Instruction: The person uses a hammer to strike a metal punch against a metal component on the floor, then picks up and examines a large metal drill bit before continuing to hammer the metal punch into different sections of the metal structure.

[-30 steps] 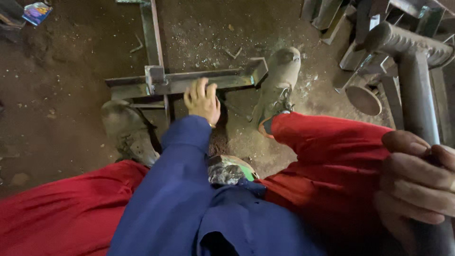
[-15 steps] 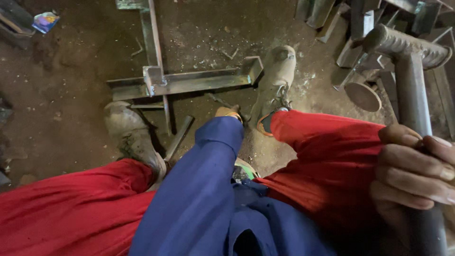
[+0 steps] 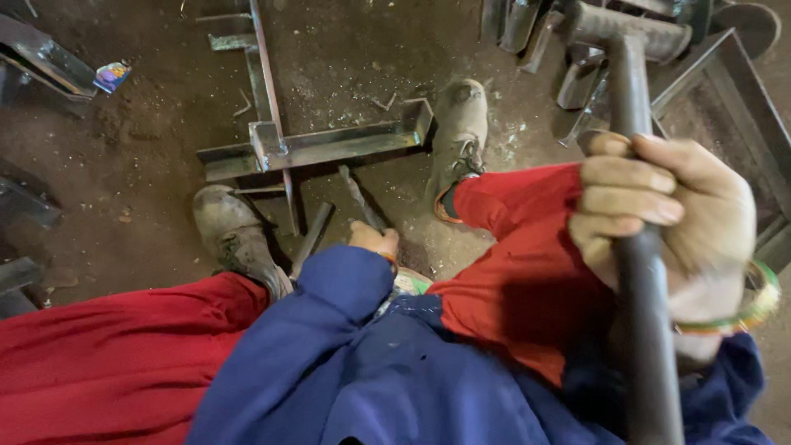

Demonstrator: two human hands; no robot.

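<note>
My right hand [image 3: 667,214] is closed around the dark metal handle of a heavy hammer [image 3: 634,124], raised close to the camera on the right; its cylindrical head points away at the top. My left hand [image 3: 375,241], mostly hidden by my blue sleeve, is down between my knees and grips a short ribbed metal rod [image 3: 358,194] that slants toward the floor. Just beyond the rod lies a welded angle-iron frame [image 3: 329,144] on the dirt floor. My dusty boots [image 3: 235,235] [image 3: 461,132] stand on either side of it.
Metal sections and scrap pieces [image 3: 577,74] lie at the top right, with a square steel frame [image 3: 741,107] beside them. More steel bars [image 3: 41,70] lie at the left edge near a small colourful packet [image 3: 111,76]. My red trousers [image 3: 99,363] fill the foreground.
My left hand has drawn back from the angle-iron frame to between my knees and now holds the rod. My right hand with the hammer has come up and nearer the camera.
</note>
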